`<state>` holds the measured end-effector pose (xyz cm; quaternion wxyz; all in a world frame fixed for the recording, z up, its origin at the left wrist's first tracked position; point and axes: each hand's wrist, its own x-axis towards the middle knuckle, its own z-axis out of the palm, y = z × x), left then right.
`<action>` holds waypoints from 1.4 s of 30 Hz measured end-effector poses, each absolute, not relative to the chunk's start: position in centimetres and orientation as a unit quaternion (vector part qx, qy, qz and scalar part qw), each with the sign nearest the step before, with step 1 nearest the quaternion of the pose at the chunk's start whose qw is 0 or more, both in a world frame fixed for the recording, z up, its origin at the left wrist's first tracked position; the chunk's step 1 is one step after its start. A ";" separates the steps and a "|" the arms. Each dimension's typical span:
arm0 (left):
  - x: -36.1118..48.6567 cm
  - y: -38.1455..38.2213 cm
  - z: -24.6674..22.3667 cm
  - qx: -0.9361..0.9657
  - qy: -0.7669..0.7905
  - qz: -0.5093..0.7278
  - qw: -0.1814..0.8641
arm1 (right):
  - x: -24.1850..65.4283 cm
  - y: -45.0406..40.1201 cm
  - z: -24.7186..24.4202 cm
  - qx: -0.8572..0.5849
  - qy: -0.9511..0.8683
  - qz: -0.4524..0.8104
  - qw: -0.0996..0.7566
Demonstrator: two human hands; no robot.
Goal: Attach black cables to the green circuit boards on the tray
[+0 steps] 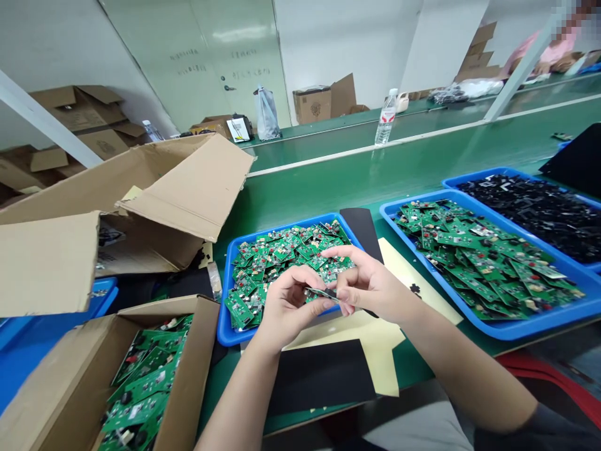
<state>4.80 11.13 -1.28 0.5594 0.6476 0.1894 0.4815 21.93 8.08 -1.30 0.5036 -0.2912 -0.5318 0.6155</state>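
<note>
Left hand (292, 302) pinches small circuit board (321, 291) between thumb and fingers; right hand (373, 287) meets its other end, whether clamped I cannot tell. Board sits between hands, blue tray (224, 322) just beyond them. Probably light, stiff, with fragile face; best hold by bare edges.

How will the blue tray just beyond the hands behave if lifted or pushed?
The tray is probably fairly heavy, being heaped with green circuit boards. Low and broad, it seems unlikely to tip if pushed. The boards lie loose and jumbled, so tilting it might send some over the rim.
</note>
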 end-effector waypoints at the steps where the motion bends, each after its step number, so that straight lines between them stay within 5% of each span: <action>1: 4.9 11.1 -1.3 0.634 0.189 0.483 0.574 | 21.8 8.1 -1.3 -0.284 -0.530 0.618 0.507; 7: 5.3 11.5 -2.1 0.632 0.194 0.535 0.527 | 21.0 8.2 -1.7 -0.290 -0.549 0.564 0.545; 15: 5.1 11.7 -2.2 0.781 0.278 0.545 0.129 | 20.8 7.9 -1.7 -0.356 -0.679 0.231 0.599; 25: 5.1 10.6 -2.2 0.812 0.268 0.482 0.189 | 21.3 8.7 -2.1 -0.360 -0.773 -0.054 0.519; 42: 5.8 10.7 -2.2 0.770 0.357 0.469 0.244 | 20.8 9.1 -2.7 -0.412 -0.792 -0.120 0.434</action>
